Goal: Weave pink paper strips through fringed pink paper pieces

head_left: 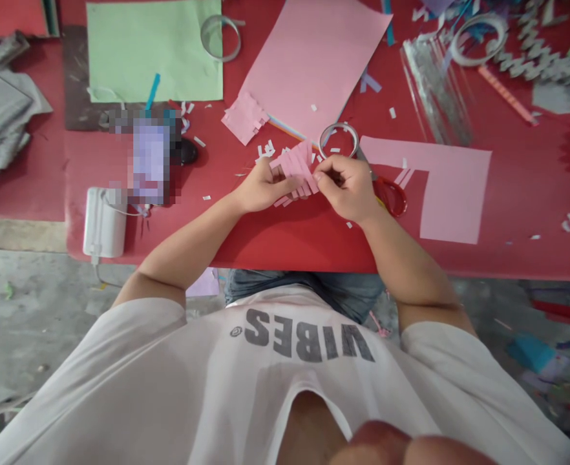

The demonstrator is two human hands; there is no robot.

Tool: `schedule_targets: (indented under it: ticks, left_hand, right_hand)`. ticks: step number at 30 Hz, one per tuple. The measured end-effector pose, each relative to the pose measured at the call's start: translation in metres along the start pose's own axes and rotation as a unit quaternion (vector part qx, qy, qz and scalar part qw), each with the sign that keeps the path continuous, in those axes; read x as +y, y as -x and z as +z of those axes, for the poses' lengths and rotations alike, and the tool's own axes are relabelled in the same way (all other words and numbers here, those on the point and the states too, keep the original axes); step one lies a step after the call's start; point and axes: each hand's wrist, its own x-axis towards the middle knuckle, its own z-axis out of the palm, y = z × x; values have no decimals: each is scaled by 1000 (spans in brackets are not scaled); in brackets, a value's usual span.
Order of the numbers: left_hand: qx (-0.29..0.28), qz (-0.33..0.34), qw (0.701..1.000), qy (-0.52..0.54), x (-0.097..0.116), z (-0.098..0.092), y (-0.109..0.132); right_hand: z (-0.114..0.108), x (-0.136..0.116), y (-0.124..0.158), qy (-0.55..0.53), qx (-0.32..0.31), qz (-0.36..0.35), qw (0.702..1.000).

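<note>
Between my hands, above the red table, is a piece of pink paper [295,163] made of woven strips. My left hand [264,187] grips its left side, with the thumb lying across the front. At its right edge, the fingers of my right hand [348,187] pinch a strip end; the exact tip is hard to make out. A second pink woven square [245,118] lies just beyond my left hand. Close to my right hand are a roll of tape [322,143] and red-handled scissors [398,197], their blades partly hidden.
Pink sheets [314,71], an L-shaped pink offcut [457,194] and a green sheet [154,51] lie around. Another tape roll [202,39] rests on the green one. At left are a white power bank [105,223] and a partly blurred phone. White paper scraps are scattered about.
</note>
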Motion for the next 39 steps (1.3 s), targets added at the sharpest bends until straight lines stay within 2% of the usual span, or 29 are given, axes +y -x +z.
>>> schedule_targets:
  ticks: [3,5,9,13,15,18,22,26,30,35,39]
  left_hand:
    - [14,10,1000,-5,-3,1,0]
    - [25,-3,999,21,-5,2,0]
    - [69,-46,992,99,-2,4,0]
    - [84,-67,990,86,1,5,1]
    - [73,-55,995,36,1,4,1]
    - [69,-3,998,-11,1,3,2]
    - [41,-3,998,42,1,1,-2]
    - [90,-1,991,94,-5,2,-8]
    - [124,34,991,46,-17,7,-11]
    - [148,70,987,-5,-25,11,-9]
    - [155,81,984,-44,-27,9,-9]
  right_hand:
    - [1,5,-1,7,46,-5,999]
    - [2,12,-5,-37,74,7,997]
    - [2,21,-13,-151,-10,55,987]
    - [4,22,-15,-136,-35,72,987]
    - [5,22,-13,-130,-37,77,988]
    - [6,25,-11,-105,-28,76,991]
    - [7,32,-10,-58,-7,74,996]
    - [11,32,-11,-43,28,56,997]
    - [16,30,-10,-28,63,50,996]
    - [19,29,-7,-27,54,69,996]
    - [18,27,-7,-67,45,81,993]
